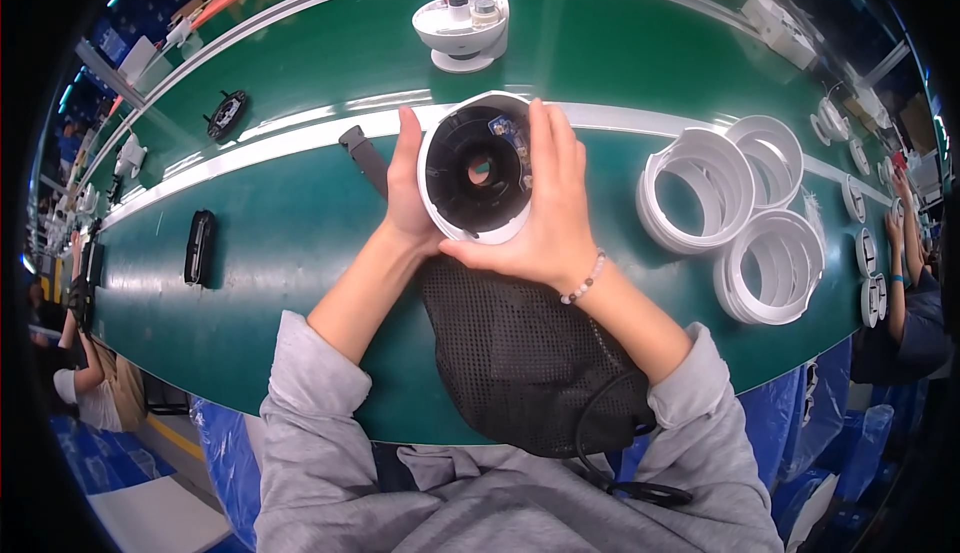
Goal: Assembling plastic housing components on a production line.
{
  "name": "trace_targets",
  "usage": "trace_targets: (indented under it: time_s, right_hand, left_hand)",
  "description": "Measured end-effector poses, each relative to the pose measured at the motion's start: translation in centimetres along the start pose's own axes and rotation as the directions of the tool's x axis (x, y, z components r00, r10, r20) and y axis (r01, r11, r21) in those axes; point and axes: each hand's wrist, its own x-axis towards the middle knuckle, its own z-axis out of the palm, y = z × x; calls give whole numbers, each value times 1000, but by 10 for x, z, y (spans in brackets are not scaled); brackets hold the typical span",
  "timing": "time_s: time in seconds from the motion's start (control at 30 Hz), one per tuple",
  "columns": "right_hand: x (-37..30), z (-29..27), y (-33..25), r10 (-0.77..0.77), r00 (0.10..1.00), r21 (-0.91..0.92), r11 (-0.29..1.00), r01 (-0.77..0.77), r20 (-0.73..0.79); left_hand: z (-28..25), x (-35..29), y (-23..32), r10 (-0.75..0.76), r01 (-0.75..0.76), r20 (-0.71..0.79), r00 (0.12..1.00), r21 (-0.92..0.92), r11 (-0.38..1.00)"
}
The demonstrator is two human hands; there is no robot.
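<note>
Between my two hands is a white round housing (478, 236) with a black, hollow inside and a hole at its centre. My left hand (408, 188) presses on its left side, the thumb pointing up. My right hand (556, 203) wraps its right side, fingers upward and thumb along the lower rim. Just below, a black mesh bag (530, 353) with a drawstring lies at the table's front edge. A dark strap or handle-like piece (365, 160) lies beside my left hand, partly hidden by it.
Several white plastic rings (697, 193) are stacked at the right. A white base unit with wires (462, 33) stands on the far green belt (590, 43). Black parts (200, 248) lie at the left. Other people's arms (897, 253) show at both sides.
</note>
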Motion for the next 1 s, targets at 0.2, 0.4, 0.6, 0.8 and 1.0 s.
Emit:
trace_targets:
  time_s: [0.2, 0.4, 0.6, 0.8, 1.0]
  right_hand:
    - [1, -4, 5, -91, 996, -24, 996, 92, 11]
    - [2, -3, 11, -182, 983, -42, 982, 182, -18]
    - [2, -4, 13, -162, 987, -33, 986, 162, -1]
    - [12, -9, 15, -27, 996, 45, 999, 23, 89]
    - [14, -8, 27, 566, 694, 538, 450, -713, 445]
  left_hand:
    - [2, 3, 5, -78, 81, -46, 996, 68, 994]
    - [-1, 5, 8, -100, 102, -24, 995, 78, 992]
    - [-2, 8, 7, -112, 113, -10, 994, 60, 992]
    - [-4, 9, 8, -36, 38, 50, 998, -40, 998]
    - [-5, 15, 13, 169, -156, -221, 961, 73, 985]
